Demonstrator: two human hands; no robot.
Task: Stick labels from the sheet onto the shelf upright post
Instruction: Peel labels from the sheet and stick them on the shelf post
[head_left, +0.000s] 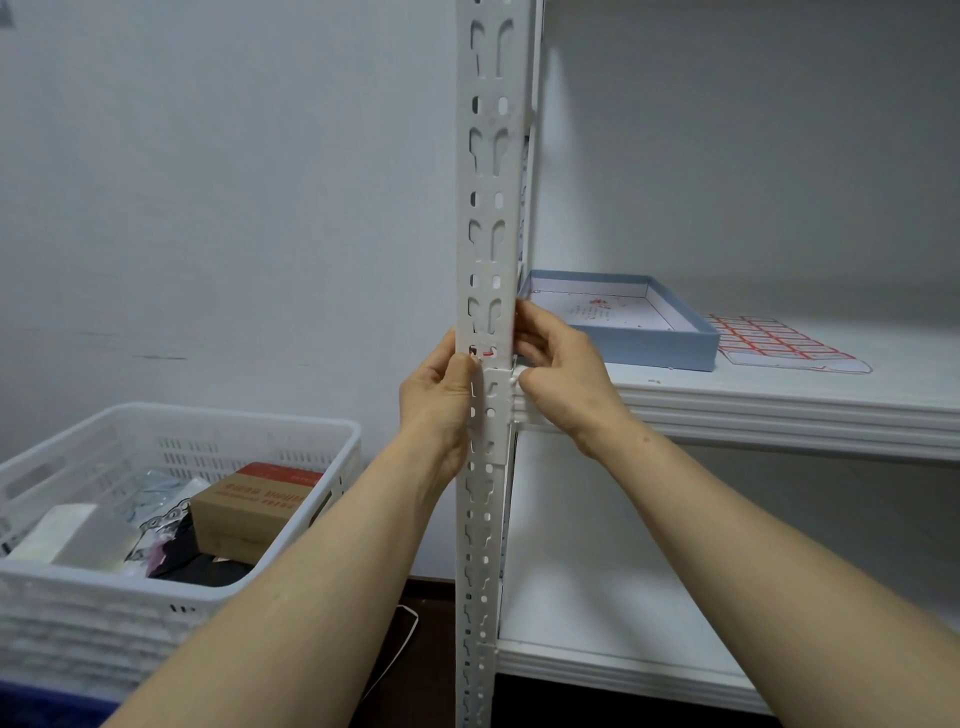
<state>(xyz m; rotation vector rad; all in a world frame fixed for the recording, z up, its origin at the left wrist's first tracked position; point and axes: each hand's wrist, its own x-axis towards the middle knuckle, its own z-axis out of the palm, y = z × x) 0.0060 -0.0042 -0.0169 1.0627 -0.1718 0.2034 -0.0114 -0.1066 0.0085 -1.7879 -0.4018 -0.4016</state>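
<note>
At the centre of the frame both hands meet on the white perforated shelf upright post (488, 291), just above the joint where the shelf board (779, 410) runs off to the right. The left hand (441, 395) cups the post's left edge, thumb laid on the front face; the right hand (563, 369) comes round the right edge with its fingers curled behind. Between them a small red-and-white label (487, 354) shows on the post by a slot. This looks like the pressing-down step: the label appears to be against the metal, pinched and smoothed by the fingertips (whether either hand still grips a free corner I cannot tell).

The label sheet (779, 340), red-bordered rows of labels, lies flat on the shelf board at centre right, just beside a shallow blue box lid (670, 345). A white plastic crate (171, 587) of oddments sits at lower left.

Next, I judge, the label needs a firm rub flat, avoiding the slots, then the right hand reaches to the sheet to peel another.
</note>
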